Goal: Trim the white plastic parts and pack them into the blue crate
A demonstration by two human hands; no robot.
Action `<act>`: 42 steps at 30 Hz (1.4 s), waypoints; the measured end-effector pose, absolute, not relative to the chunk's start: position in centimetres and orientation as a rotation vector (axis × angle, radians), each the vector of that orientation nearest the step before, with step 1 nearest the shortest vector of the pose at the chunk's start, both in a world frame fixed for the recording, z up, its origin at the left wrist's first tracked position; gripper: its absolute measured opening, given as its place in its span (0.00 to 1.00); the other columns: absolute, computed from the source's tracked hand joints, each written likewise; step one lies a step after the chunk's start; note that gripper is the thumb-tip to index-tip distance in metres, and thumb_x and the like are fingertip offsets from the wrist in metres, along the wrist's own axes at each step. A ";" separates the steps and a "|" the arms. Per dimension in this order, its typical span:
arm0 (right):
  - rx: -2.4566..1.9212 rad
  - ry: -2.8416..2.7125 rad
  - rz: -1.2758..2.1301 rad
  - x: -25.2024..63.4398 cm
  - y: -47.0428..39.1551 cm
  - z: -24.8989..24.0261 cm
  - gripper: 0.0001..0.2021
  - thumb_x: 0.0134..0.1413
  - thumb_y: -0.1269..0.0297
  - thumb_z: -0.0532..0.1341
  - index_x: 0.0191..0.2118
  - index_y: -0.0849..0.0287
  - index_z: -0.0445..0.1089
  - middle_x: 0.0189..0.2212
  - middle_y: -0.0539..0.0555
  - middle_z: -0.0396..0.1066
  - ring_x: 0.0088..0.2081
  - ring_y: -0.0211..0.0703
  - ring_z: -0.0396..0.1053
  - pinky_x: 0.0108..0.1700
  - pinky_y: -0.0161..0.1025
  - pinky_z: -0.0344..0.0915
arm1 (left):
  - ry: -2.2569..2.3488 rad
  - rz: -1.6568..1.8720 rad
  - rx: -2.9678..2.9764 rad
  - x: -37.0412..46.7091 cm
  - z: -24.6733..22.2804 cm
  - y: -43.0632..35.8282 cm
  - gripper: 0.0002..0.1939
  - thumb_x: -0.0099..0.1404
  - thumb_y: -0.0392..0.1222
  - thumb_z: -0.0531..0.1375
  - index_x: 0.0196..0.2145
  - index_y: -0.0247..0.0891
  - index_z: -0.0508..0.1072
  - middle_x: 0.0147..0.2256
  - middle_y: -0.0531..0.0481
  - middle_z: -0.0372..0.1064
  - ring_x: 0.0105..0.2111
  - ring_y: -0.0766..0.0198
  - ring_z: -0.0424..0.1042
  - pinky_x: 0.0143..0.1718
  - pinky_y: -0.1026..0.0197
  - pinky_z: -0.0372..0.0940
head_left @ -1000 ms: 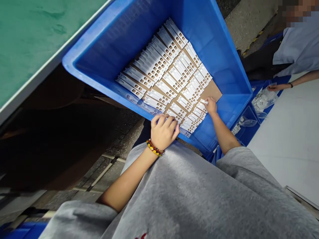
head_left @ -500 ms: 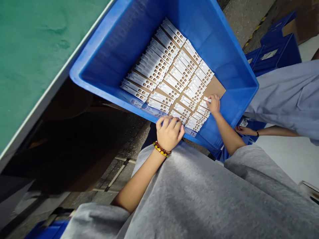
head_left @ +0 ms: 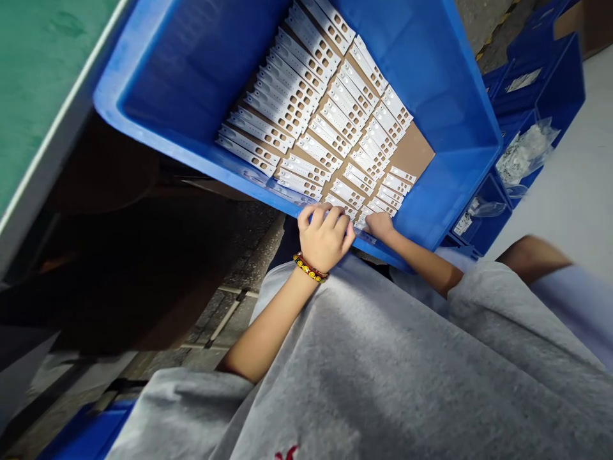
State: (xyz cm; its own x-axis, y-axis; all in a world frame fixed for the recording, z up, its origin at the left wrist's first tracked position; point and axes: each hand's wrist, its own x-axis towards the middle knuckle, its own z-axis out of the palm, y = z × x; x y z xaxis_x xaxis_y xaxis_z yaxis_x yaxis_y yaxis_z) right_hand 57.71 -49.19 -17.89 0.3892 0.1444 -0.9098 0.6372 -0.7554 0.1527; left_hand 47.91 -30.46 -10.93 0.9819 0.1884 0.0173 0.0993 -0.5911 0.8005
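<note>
My left hand [head_left: 325, 237], with a beaded bracelet at the wrist, has its fingers curled over the near rim of a big blue bin [head_left: 467, 121]. Inside the bin, rows of flat white perforated strips [head_left: 330, 135] lie on a brown cardboard sheet [head_left: 414, 148]. Low in the bin, close to the near wall, my right hand [head_left: 380, 225] is closed among the nearest strips. Its fingertips are hidden, so what they hold, if anything, cannot be made out.
A green tabletop [head_left: 43, 76] with a pale edge borders the bin on the left. To the right stand smaller blue bins [head_left: 558, 83], with a plastic bag of white pieces [head_left: 527, 150]. Another person's arm [head_left: 534, 259] is at the right, beside a white surface [head_left: 575, 172].
My right hand has moved from the row's far end to the near wall; a strip now lies where it was. My left hand stays on the rim. The other person has shifted nearer.
</note>
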 end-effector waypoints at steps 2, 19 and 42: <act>2.141 0.673 -1.350 57.2 -49.1 -17.8 0.14 0.63 0.62 0.60 0.47 0.67 0.76 0.46 0.70 0.77 0.49 0.58 0.76 0.47 0.44 0.68 | 0.206 0.081 2.169 48.0 -10.8 -30.4 0.07 0.67 0.44 0.56 0.34 0.44 0.74 0.42 0.46 0.76 0.49 0.48 0.69 0.56 0.41 0.53; 2.136 0.711 -1.337 57.0 -50.0 -17.5 0.16 0.66 0.68 0.53 0.49 0.70 0.74 0.45 0.72 0.77 0.48 0.55 0.76 0.46 0.42 0.70 | 0.242 0.118 2.088 47.9 -11.0 -30.7 0.06 0.65 0.44 0.57 0.32 0.46 0.73 0.40 0.47 0.77 0.48 0.48 0.69 0.57 0.42 0.53; 2.288 0.559 -1.351 57.4 -52.0 -18.5 0.12 0.67 0.60 0.56 0.47 0.61 0.70 0.45 0.62 0.77 0.47 0.52 0.75 0.43 0.39 0.67 | 0.195 0.192 2.245 47.7 -12.1 -30.9 0.08 0.70 0.46 0.53 0.34 0.45 0.68 0.41 0.49 0.76 0.49 0.51 0.69 0.55 0.42 0.52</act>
State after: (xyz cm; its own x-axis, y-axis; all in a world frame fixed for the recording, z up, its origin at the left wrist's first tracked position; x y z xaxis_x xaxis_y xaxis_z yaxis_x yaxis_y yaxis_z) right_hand 57.41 -51.99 -18.49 0.4459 0.1252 -0.8863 0.5370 -0.8296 0.1529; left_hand 47.66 -30.93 -12.10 0.9760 0.2057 0.0712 0.0749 -0.6246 0.7773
